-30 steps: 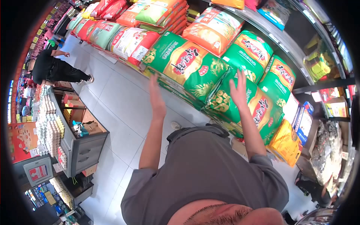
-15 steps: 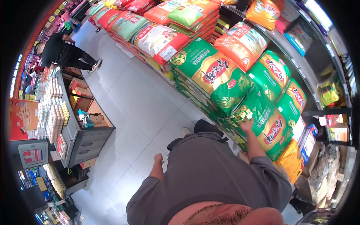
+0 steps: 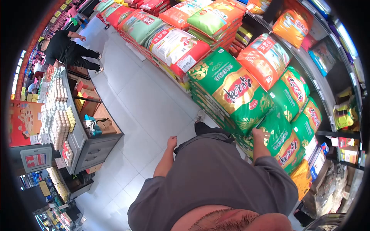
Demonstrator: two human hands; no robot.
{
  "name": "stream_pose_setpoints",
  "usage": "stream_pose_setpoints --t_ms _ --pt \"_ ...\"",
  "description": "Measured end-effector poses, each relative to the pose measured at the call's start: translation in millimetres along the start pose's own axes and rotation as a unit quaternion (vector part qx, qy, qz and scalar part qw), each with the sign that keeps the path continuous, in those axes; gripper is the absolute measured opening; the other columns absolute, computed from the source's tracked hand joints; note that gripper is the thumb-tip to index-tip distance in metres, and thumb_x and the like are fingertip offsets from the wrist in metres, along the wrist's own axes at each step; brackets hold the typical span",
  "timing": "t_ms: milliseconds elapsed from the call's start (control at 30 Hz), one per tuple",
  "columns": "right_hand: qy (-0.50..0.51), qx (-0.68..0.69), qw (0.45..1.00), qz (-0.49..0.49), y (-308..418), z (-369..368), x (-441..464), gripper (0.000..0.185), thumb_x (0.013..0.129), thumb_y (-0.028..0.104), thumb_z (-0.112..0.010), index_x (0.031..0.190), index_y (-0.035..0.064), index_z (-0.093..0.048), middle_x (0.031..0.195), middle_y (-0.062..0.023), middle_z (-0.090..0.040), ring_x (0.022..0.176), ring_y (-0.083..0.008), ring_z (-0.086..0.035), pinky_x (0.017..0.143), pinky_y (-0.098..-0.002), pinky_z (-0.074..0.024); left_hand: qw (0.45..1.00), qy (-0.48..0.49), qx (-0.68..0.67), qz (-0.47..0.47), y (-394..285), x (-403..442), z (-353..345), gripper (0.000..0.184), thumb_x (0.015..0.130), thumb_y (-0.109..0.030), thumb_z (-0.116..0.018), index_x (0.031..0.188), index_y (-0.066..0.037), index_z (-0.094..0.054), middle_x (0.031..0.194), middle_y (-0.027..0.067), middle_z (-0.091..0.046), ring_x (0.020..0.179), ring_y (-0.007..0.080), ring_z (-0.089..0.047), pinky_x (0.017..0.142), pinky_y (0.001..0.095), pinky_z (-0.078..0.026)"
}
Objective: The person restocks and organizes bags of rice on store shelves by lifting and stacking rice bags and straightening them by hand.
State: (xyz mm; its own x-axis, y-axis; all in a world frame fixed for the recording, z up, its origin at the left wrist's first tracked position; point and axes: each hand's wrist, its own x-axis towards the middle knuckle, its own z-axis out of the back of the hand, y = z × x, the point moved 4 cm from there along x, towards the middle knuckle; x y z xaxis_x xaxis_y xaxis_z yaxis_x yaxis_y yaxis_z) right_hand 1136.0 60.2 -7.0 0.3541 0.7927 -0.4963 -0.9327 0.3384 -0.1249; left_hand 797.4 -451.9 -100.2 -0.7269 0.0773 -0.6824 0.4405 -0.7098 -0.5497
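My left hand (image 3: pixel 172 142) is beside my waist at the left, its fingers curled and no object visible in it. Over on the right, my right hand (image 3: pixel 261 134) is at the near green rice bag (image 3: pixel 275 125), with its fingers bent; whether it touches the bag I cannot tell. Farther forward lies a larger green and gold rice bag (image 3: pixel 235 90) on top of a stack. More green bags (image 3: pixel 295 90) are behind these, against the shelves.
Red and white bags (image 3: pixel 175 48) line the aisle ahead. Trays of eggs (image 3: pixel 58 111) stand on a grey cabinet (image 3: pixel 94 154) at the left. A person in black (image 3: pixel 63 48) stands beyond it. Shelves (image 3: pixel 327 96) rise at the right.
Both hands were raised and spread; they have come down, the left to my waist, the right to the green bag. The bags have shifted rightward in view, and one of my feet shows farther forward.
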Motion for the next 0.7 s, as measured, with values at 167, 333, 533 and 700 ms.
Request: stream_pose_setpoints --t_ms 167,333,533,700 --pt "0.009 0.073 0.997 0.03 66.5 11.8 -20.9 0.081 0.08 0.04 -0.062 0.15 0.0079 -0.036 0.16 -0.0322 -0.008 0.148 -0.0514 -0.013 0.113 -0.0602 -0.0292 0.995 0.053 0.08 0.006 -33.2 67.6 31.9 0.038 0.091 -0.03 -0.055 0.115 -0.005 -0.071 0.091 0.0171 -0.073 0.075 0.0276 -0.072 0.067 0.0381 -0.058" --pt "-0.017 0.2 0.976 -0.081 122.3 -10.4 7.4 0.089 0.075 0.046 -0.066 0.137 -0.0094 -0.035 0.14 -0.0263 -0.041 0.129 -0.0426 -0.047 0.108 -0.045 -0.0399 0.999 0.029 0.015 -0.022 -108.1 112.2 60.9 0.036 0.09 -0.024 -0.055 0.115 -0.004 -0.071 0.089 0.012 -0.072 0.071 0.02 -0.068 0.062 0.0349 -0.056" --pt "-0.051 0.198 0.961 -0.187 134.2 -15.0 1.3 0.089 0.076 0.048 -0.063 0.142 -0.0039 -0.032 0.139 -0.0215 -0.041 0.13 -0.0391 -0.045 0.105 -0.0475 -0.0411 0.999 0.015 -0.039 -0.022 -169.3 139.0 73.6 0.034 0.092 -0.016 -0.052 0.121 -0.005 -0.066 0.096 0.0055 -0.067 0.082 0.0146 -0.06 0.064 0.0322 -0.053" --pt "-0.069 0.19 0.964 -0.172 131.7 -21.2 7.6 0.086 0.08 0.044 -0.059 0.144 -0.0042 -0.029 0.143 -0.0228 -0.037 0.131 -0.0402 -0.043 0.107 -0.0496 -0.0388 0.998 -0.033 0.005 -0.054 -155.3 195.5 76.8 0.034 0.088 -0.018 -0.054 0.112 -0.004 -0.073 0.098 0.0131 -0.073 0.078 0.0226 -0.069 0.063 0.0345 -0.056"
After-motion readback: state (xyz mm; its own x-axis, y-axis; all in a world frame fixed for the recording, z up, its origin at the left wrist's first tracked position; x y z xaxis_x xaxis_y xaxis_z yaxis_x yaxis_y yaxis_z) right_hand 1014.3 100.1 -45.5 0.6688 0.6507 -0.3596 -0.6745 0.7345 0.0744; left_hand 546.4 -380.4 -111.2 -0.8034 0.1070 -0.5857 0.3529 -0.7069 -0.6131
